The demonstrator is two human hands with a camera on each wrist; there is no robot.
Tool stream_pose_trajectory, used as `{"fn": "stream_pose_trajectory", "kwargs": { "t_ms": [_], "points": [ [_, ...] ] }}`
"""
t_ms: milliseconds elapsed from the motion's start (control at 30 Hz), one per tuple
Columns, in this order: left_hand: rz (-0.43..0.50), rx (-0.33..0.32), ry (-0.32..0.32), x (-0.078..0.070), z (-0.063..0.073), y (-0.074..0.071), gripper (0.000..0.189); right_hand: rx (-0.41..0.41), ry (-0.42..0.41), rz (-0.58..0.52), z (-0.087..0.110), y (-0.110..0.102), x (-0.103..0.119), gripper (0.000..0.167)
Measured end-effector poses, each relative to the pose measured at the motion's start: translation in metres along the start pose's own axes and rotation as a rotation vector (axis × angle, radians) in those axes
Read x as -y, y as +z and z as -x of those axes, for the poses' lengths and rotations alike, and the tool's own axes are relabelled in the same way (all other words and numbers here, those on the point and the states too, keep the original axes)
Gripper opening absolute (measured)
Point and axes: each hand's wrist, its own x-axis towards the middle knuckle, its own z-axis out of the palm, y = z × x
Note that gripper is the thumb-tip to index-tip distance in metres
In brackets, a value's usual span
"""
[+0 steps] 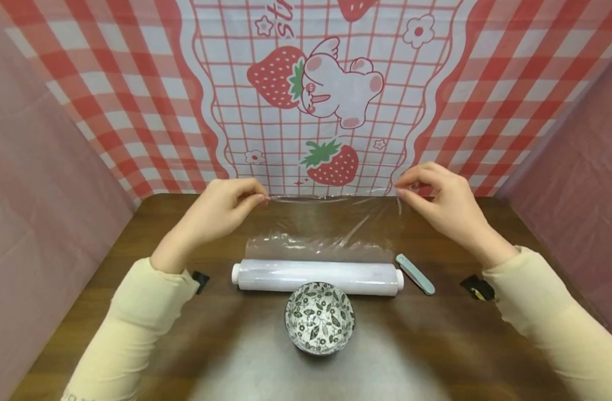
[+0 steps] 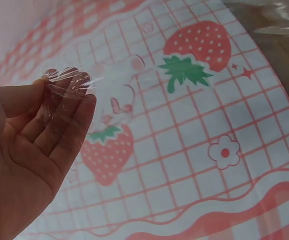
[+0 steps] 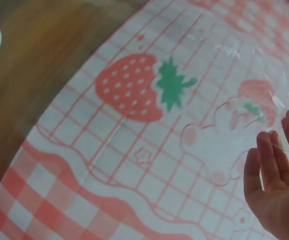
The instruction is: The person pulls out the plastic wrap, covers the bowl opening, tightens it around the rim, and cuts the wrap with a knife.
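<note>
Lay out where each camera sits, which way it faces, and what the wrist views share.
Head: worn on the head, facing forward and down at the table, roll and bowl; both sleeves show, with the left hand and right hand pinching the film.
Left wrist: worn on that wrist, facing the cloth; the left hand shows at the left edge.
Right wrist: worn on that wrist, facing the cloth; the right hand shows at the right edge.
Shared: both wrist views show film and cloth.
</note>
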Motion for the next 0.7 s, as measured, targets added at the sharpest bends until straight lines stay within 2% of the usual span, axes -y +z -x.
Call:
{"fn": "stream_pose_trajectory", "kwargs": {
  "t_ms": [167, 367, 433, 600, 700],
  "points": [
    [-0.039, -0.046, 0.144, -0.014, 0.028, -0.002, 0.006, -0.010, -0.087, -0.122, 0.032, -0.008, 0.017, 0.026],
    [-0.024, -0.048, 0.237, -0.022, 0.062, 0.003, 0.011, 0.031, -0.190, -0.310, 0.062, -0.005, 0.027, 0.037],
    [-0.008, -0.035, 0.254, -0.024, 0.073, 0.006, 0.011, 0.078, -0.202, -0.405, 0.073, -0.004, 0.027, 0.038],
    [0.030, 0.014, 0.275, -0.031, 0.099, 0.020, 0.007, 0.261, -0.198, -0.745, 0.096, 0.000, 0.021, 0.039],
    [0.032, 0.024, 0.287, -0.035, 0.114, 0.030, 0.008, 0.329, -0.208, -0.823, 0.108, 0.004, 0.016, 0.042]
  ]
}}
